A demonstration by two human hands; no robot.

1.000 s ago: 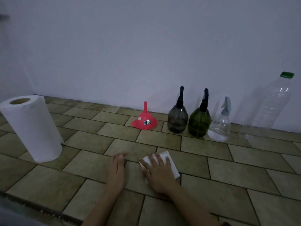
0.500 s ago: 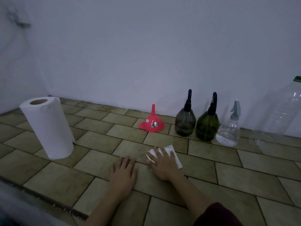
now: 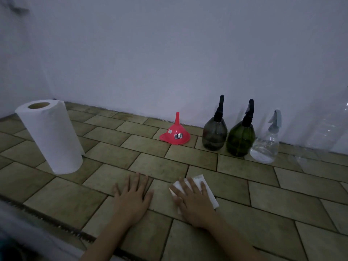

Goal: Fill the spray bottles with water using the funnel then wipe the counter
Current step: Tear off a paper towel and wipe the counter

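your right hand point(image 3: 195, 202) lies flat with fingers straight on the tissue point(image 3: 208, 193), pressing it to the tabletop point(image 3: 282, 204), its long edge running away from you, while your left hand point(image 3: 132, 198) rests open just beside it.

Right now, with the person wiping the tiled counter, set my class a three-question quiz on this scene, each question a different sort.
1. True or false: the red funnel sits in a bottle neck.
2. Which hand presses the folded paper towel? A) left hand B) right hand
3. Fill in: the number of spray bottles by the wall is ___: grey bottle, green bottle, clear bottle.

Key: 1 false, it stands upside down on the counter; 2 B; 3 three.
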